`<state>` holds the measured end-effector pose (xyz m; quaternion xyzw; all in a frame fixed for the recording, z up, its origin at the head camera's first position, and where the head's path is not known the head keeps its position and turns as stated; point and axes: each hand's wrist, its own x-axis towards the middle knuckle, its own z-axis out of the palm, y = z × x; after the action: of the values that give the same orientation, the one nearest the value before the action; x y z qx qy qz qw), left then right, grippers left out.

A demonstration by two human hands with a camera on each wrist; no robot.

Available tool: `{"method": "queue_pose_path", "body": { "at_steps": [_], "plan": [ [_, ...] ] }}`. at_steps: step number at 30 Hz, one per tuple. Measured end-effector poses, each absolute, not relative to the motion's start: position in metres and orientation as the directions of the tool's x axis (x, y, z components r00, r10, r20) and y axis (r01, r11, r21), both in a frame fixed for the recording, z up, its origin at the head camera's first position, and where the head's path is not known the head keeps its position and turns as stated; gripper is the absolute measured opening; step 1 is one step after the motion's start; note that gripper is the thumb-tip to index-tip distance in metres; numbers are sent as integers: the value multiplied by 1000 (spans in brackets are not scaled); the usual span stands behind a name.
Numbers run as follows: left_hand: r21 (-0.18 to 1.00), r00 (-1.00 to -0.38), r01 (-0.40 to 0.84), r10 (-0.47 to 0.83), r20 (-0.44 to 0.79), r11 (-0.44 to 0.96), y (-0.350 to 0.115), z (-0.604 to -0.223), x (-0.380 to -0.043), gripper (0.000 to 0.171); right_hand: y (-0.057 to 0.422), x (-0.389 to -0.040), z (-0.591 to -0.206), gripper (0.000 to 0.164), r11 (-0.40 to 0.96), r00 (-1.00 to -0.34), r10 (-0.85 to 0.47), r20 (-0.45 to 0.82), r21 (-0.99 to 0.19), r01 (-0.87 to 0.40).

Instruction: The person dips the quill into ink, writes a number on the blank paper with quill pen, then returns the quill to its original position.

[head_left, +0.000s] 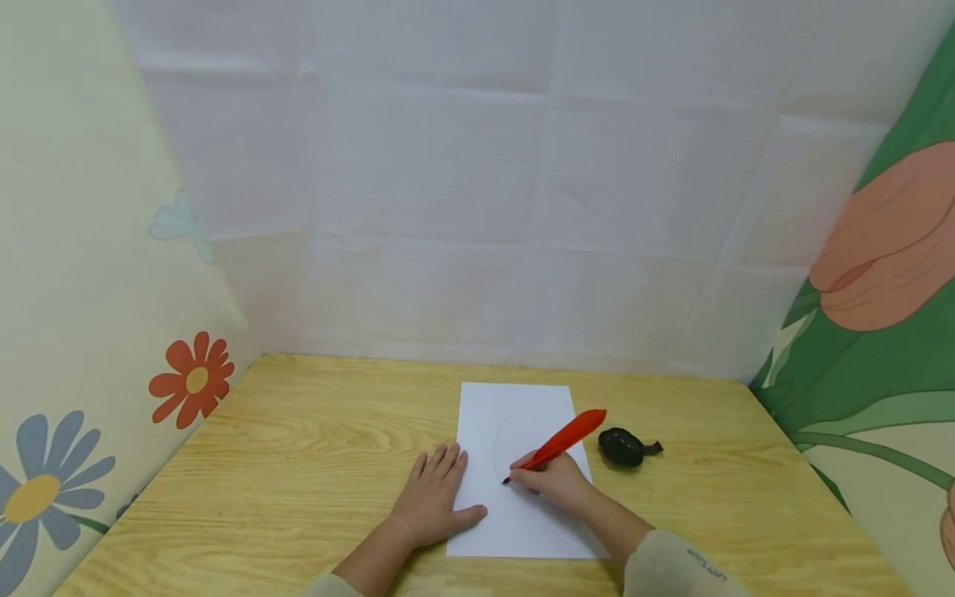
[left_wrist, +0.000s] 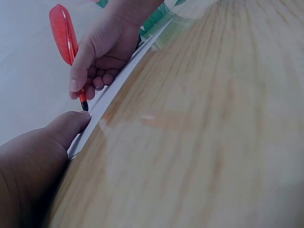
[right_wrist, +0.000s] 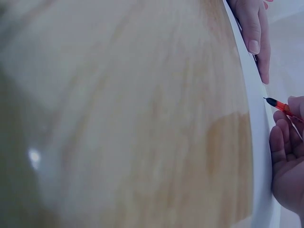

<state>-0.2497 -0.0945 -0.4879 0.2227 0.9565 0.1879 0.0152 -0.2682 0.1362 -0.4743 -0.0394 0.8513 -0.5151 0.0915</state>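
Note:
A white sheet of paper (head_left: 477,531) lies on the wooden table with a thin curved line drawn on its middle. My right hand (head_left: 559,482) pinches a red feather pen (head_left: 569,434) low on its shaft, the plume leaning up to the right. Its black tip (right_wrist: 271,101) is at the paper, by the lower end of the line. With fingers spread, my left hand (head_left: 433,502) lies flat across the sheet's left edge, its thumb on the paper. In the left wrist view the thumb (left_wrist: 69,128) appears close to the pen tip.
A glossy black rounded object with a short flat tail (head_left: 622,448) sits just right of the paper. The wooden table (head_left: 298,448) meets a white cloth backdrop (head_left: 477,207) behind, with flower-printed cloths at left (head_left: 89,274) and right (head_left: 888,348).

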Motion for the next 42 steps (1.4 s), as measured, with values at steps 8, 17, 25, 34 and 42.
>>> {"method": "queue_pose_path", "body": {
  "at_steps": [8,17,25,34,42],
  "plan": [
    [364,-902,417,428,53,833,-94,-489,-250,92,138,-267,-475,21,465,-978,-171,-117,-885,25],
    [365,-902,416,429,47,833,-95,-488,-249,92,141,-266,-475,22,461,-976,-187,-113,-887,14],
    [366,-901,417,432,43,832,-95,-489,-249,93,144,-262,-474,22,457,-976,-192,-103,-889,4],
    [368,-900,418,433,46,830,-96,-489,-249,93,148,-262,-476,21,450,-969,-230,-90,-893,-24],
    [363,-901,416,432,41,834,-95,-489,-249,93,151,-260,-476,22,443,-970,-230,-74,-896,-36]
  ]
}}
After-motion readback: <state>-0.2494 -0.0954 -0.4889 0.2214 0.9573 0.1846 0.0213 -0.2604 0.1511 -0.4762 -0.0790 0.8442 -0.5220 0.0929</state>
